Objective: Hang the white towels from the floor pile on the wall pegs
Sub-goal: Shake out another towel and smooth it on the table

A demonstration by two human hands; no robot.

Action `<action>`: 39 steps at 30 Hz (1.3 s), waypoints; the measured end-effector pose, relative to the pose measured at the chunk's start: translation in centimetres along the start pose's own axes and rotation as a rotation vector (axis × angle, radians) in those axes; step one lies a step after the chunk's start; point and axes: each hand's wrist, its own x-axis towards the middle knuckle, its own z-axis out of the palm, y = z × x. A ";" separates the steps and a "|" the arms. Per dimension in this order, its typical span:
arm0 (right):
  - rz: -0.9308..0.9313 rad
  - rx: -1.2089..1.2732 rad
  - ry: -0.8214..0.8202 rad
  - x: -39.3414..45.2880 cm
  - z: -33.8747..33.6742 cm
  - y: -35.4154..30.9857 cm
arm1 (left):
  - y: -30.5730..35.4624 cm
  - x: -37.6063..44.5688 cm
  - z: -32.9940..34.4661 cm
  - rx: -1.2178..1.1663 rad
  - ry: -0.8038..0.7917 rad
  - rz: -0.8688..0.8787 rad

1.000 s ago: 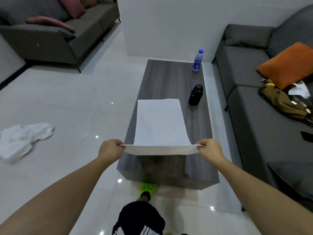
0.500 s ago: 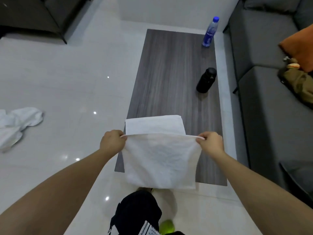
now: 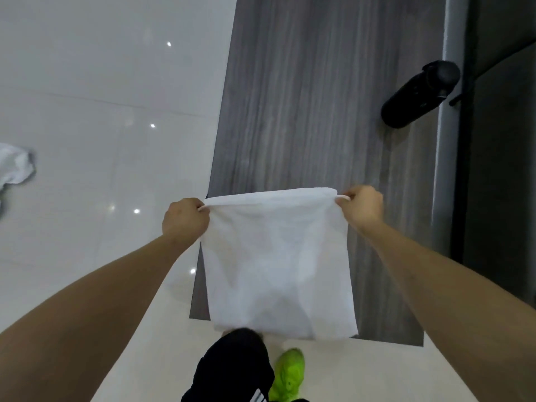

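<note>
A white towel (image 3: 278, 262) hangs folded in front of me over the near end of the grey wooden coffee table (image 3: 319, 111). My left hand (image 3: 185, 220) grips its top left corner and my right hand (image 3: 361, 207) grips its top right corner, stretching the top edge flat. The towel's lower edge hangs past the table's near edge, above my knee. Part of the white towel pile (image 3: 16, 166) lies on the floor at the far left edge. No wall pegs are in view.
A black bottle (image 3: 419, 94) lies on the table's right side. A dark grey sofa (image 3: 504, 169) runs along the right. Glossy white floor tiles (image 3: 101, 111) spread to the left. My green shoe (image 3: 288, 372) stands near the table's front.
The towel has come off the table and now hangs doubled from both hands. The view has tilted further down and closer, so the blue bottle and sofas have left the frame.
</note>
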 end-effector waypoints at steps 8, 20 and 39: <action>0.039 -0.023 0.024 4.8 3.1 0.4 | 0.3 4.5 2.7 -0.042 0.046 -0.045; -0.344 -0.342 -0.077 5.1 5.6 0.9 | -0.2 6.1 5.3 0.128 0.069 0.229; -0.340 -0.530 -0.218 5.6 3.6 1.2 | 0.3 6.7 3.8 0.179 -0.130 0.314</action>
